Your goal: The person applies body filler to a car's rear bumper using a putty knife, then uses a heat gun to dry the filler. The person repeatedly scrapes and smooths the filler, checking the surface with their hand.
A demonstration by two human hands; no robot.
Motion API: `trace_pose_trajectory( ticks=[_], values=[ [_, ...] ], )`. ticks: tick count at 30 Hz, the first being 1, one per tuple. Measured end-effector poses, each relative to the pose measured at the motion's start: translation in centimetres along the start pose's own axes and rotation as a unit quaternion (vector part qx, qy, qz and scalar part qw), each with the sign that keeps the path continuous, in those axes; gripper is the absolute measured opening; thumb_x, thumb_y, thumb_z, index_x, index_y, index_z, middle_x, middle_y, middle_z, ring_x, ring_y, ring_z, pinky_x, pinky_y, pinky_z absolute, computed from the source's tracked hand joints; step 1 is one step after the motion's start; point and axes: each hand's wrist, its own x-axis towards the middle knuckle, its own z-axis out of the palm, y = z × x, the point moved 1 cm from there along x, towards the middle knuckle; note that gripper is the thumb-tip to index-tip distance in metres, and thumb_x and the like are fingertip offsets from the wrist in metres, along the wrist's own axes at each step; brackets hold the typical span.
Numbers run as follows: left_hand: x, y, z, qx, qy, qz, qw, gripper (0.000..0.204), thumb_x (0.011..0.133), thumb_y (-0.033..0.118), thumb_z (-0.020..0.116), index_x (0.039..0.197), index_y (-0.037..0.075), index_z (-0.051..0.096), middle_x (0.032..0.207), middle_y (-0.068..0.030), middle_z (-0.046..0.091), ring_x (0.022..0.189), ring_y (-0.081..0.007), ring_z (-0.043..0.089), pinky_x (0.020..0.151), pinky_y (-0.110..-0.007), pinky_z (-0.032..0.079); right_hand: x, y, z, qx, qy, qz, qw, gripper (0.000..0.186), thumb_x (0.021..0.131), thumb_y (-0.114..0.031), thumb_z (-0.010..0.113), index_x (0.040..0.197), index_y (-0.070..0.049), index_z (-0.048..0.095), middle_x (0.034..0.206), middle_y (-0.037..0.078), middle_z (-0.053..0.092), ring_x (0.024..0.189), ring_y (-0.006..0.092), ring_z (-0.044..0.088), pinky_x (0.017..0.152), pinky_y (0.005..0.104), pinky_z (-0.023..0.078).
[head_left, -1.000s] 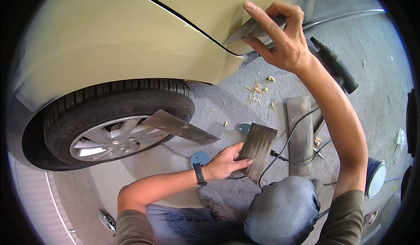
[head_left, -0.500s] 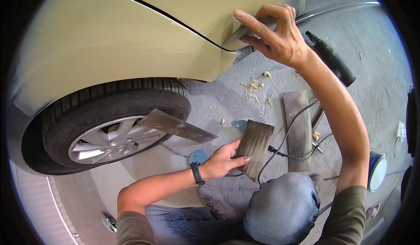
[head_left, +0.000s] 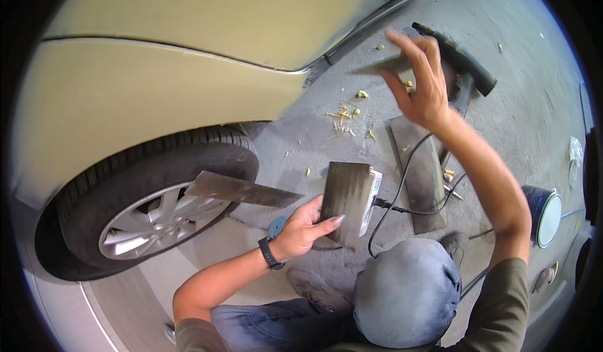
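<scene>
My left hand (head_left: 303, 227) is closed on a streaked grey-brown rectangular plate (head_left: 344, 195), thumb on its upper face. A white-and-blue edge shows beneath the plate's right side. Farther out and to the right, my right hand (head_left: 424, 85) is raised, smeared by motion. It grips a thin grey spreader blade (head_left: 375, 67), also blurred, pointing left toward the car and apart from it. Ahead and to the left lies the car's yellow-beige body panel (head_left: 169, 88), with a dark seam and grey patches at its edges.
A tyre (head_left: 157, 157) stands left, a metal strip (head_left: 245, 190) resting across its wheel. Another metal strip (head_left: 418, 170) lies on the floor under a black cable (head_left: 392, 209). Farther off are a black gun-shaped tool (head_left: 461, 60), yellowish scraps (head_left: 344, 114) and a can (head_left: 548, 217).
My right hand has drawn the blade away from the car panel, toward me and out over the floor. My left hand has tilted the plate, baring its white-and-blue edge. The view has shifted.
</scene>
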Motion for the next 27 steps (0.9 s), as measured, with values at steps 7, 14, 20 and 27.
trace_pose_trajectory(
  ticks=[7,14,20,27],
  values=[
    [0.8,3.2,-0.1,-0.099,0.071,0.035,0.992,0.043,0.106,0.007,0.052,0.147,0.001,0.043,0.138,-0.009,0.06,0.122,-0.0156,0.059,0.106,-0.033,0.046,-8.0,-7.2,-1.7,0.191,-0.159,0.013,0.969,0.042,0.07,0.006,0.064,0.108,-0.008,0.073,0.105,0.012,0.066,0.095,0.0268,0.064,0.084,0.0385,0.053],
    [0.4,3.0,0.1,-0.052,0.08,0.034,0.995,0.043,0.104,0.005,0.054,0.146,-0.001,0.043,0.139,-0.0099,0.059,0.123,-0.0144,0.058,0.107,-0.031,0.044,-2.1,2.9,-0.7,0.099,-0.118,0.024,0.988,0.017,0.092,-0.013,0.07,0.108,-0.009,0.074,0.094,0.011,0.074,0.078,0.0252,0.073,0.067,0.0373,0.06],
    [1.1,1.3,-0.3,-0.015,0.064,0.021,0.998,0.043,0.104,0.007,0.057,0.144,-0.002,0.045,0.136,-0.0083,0.061,0.121,-0.0124,0.057,0.107,-0.029,0.042,8.4,5.9,-2.9,-0.043,-0.218,-0.154,0.963,0.013,0.095,-0.013,0.067,0.103,-0.007,0.075,0.098,0.009,0.073,0.088,0.0257,0.073,0.076,0.0381,0.059],
    [1.0,0.8,-0.7,0.003,0.056,0.012,0.998,0.041,0.104,0.008,0.058,0.142,-0.001,0.049,0.135,-0.0067,0.063,0.121,-0.0117,0.058,0.107,-0.028,0.042,11.0,5.4,-4.0,-0.065,-0.267,-0.153,0.949,0.011,0.089,-0.012,0.062,0.093,-0.011,0.072,0.081,0.011,0.07,0.075,0.0322,0.069,0.062,0.044,0.055]
  ],
)
